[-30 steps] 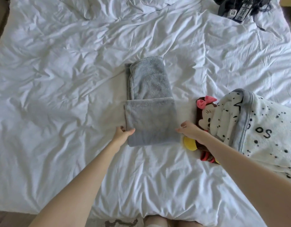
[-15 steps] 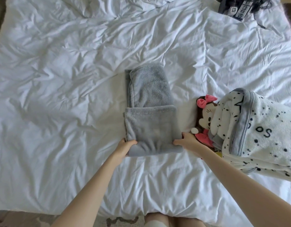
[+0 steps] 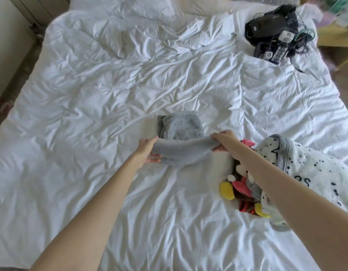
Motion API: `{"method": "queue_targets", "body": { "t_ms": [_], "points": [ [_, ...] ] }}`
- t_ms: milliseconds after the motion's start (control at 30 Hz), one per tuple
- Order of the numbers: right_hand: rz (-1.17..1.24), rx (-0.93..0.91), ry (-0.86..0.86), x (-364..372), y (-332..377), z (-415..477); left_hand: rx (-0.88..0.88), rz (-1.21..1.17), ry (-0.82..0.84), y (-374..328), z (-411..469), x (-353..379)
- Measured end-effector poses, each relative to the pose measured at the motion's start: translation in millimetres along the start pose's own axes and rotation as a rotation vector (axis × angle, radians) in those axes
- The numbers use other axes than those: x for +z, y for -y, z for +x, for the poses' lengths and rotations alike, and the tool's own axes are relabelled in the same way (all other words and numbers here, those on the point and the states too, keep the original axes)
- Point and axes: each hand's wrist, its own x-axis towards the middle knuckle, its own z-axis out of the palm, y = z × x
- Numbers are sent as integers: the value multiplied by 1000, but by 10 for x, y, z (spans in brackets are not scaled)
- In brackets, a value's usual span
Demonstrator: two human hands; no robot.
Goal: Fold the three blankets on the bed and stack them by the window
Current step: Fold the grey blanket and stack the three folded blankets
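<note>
Both hands were clamped on the near end of the grey blanket (image 3: pixel 181 153). The left hand (image 3: pixel 147 151) pinched its left edge, thumb on top and fingers curled beneath. The right hand (image 3: pixel 224 141) pinched its right edge in the same manner. The held end was lifted clear of the bed (image 3: pixel 91 94) and stretched taut between the two hands, and it appeared blurred. The far part of the grey blanket lay folded on the white cover, just beyond the raised end, near the middle of the bed.

A white blanket with black spots (image 3: pixel 310 173) lay bunched at the right edge of the bed, beside the right forearm. It had a grey border along its upper fold. A stuffed toy (image 3: pixel 239 188) with a pink bow and yellow feet lay between the grey blanket and the spotted blanket, partly covered by the spotted one and crossed by the right forearm.

A pile of black gear with cables and white tags (image 3: pixel 277 34) rested at the far right corner of the bed, well apart from the blankets. White pillows (image 3: pixel 130 4) lay along the far end. The cover was heavily creased throughout.
</note>
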Motion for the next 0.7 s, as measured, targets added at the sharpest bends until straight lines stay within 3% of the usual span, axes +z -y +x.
{"method": "queue_targets", "body": {
  "t_ms": [67, 167, 300, 467, 700],
  "points": [
    [132, -82, -64, -52, 243, 124, 83, -32, -30, -238, 88, 39],
    [42, -149, -150, -40, 336, 327, 150, 10, -69, -317, 272, 109],
    [-61, -76, -120, 118, 76, 650, 178, 107, -149, -117, 566, 175],
    [-227, -47, -162, 333, -240, 1118, 347, 333, -329, 54, 1087, 208],
    [124, 97, 5, 732, -468, 1503, 151, 95, -170, 271, 1711, 442]
  ]
}}
